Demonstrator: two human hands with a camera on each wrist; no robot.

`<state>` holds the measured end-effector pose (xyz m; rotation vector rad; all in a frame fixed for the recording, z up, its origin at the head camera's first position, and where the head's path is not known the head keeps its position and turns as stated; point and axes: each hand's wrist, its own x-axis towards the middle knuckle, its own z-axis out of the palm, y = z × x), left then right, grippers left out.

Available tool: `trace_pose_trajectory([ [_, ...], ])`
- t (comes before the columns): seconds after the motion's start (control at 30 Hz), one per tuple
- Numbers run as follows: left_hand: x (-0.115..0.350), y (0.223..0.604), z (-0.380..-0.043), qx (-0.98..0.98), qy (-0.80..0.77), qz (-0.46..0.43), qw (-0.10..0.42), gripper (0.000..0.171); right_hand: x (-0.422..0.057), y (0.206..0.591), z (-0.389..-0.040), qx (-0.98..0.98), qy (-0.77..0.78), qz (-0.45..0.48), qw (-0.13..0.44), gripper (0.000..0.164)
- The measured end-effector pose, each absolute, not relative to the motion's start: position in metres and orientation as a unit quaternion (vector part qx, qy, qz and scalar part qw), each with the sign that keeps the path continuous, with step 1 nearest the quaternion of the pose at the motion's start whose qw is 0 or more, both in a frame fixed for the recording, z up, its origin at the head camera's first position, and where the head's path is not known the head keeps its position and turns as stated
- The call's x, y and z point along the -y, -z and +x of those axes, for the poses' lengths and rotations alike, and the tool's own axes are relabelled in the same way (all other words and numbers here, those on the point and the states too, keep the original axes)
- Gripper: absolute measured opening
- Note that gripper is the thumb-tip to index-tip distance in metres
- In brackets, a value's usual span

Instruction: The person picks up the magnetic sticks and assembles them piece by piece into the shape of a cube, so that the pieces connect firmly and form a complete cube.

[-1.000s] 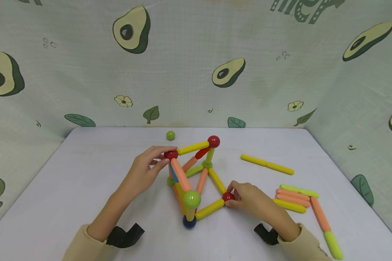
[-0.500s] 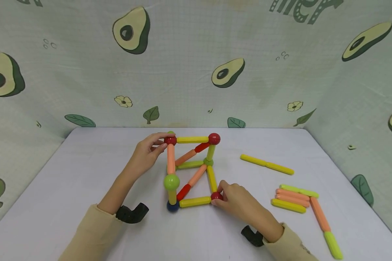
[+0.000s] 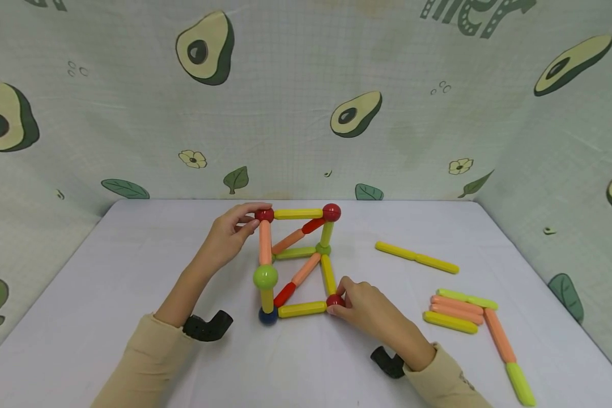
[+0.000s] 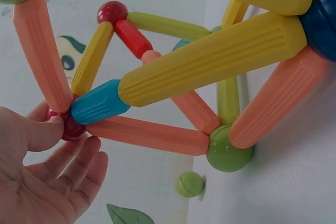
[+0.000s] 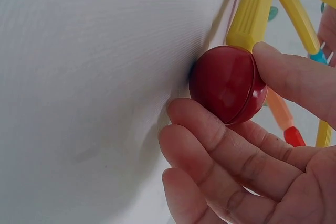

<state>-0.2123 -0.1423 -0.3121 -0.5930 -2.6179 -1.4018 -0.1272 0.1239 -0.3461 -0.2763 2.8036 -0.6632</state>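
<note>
A frame of coloured rods and balls stands on the white table, apparently magnetic building pieces. My left hand (image 3: 224,241) pinches the red ball (image 3: 264,215) at its upper back-left corner between thumb and fingers. At the front-right bottom corner, my right hand (image 3: 369,310) pinches another red ball (image 5: 220,82), thumb on one side and fingers on the other. A large green ball (image 3: 266,277) tops the front-left post above a dark blue ball (image 3: 268,316). The third red ball (image 3: 331,212) sits at the back-right top. A blue-and-yellow diagonal rod (image 4: 210,59) shows in the left wrist view.
Loose rods lie right of the frame: a long yellow pair (image 3: 417,257), several orange, yellow and green rods (image 3: 456,309) side by side, and an orange-green pair (image 3: 510,357). A loose green ball (image 4: 190,184) lies behind the frame. Patterned cloth (image 3: 285,141) hangs behind the table.
Both hands have turned the frame and shifted it left and back, so it now faces me squarely. The loose green ball behind has become hidden in the head view. Both grips stay the same.
</note>
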Motion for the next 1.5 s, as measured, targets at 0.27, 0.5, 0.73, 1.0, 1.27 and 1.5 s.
trace_pose_trajectory([
  [0.27,0.144,0.311,-0.211,0.868,0.453,-0.195,0.047,0.039,-0.125,0.347,-0.128,-0.961,0.23,-0.096,0.124,0.033],
  [0.5,0.147,0.305,-0.189,0.89,0.411,-0.179,0.08,0.035,-0.126,0.348,-0.128,-0.961,0.227,-0.098,0.126,0.033],
  [0.73,0.149,0.3,-0.15,0.899,0.374,-0.203,0.104,0.028,-0.127,0.346,-0.128,-0.959,0.23,-0.099,0.131,0.03],
  [1.0,0.148,0.3,-0.122,0.9,0.359,-0.231,0.083,0.031,-0.129,0.347,-0.13,-0.957,0.238,-0.098,0.137,0.029],
  [1.27,0.143,0.3,-0.116,0.899,0.355,-0.244,0.08,0.039,-0.131,0.346,-0.131,-0.952,0.249,-0.102,0.148,0.028],
  [1.5,0.143,0.298,-0.114,0.893,0.372,-0.244,0.067,0.035,-0.142,0.341,-0.136,-0.947,0.263,-0.103,0.152,0.025],
])
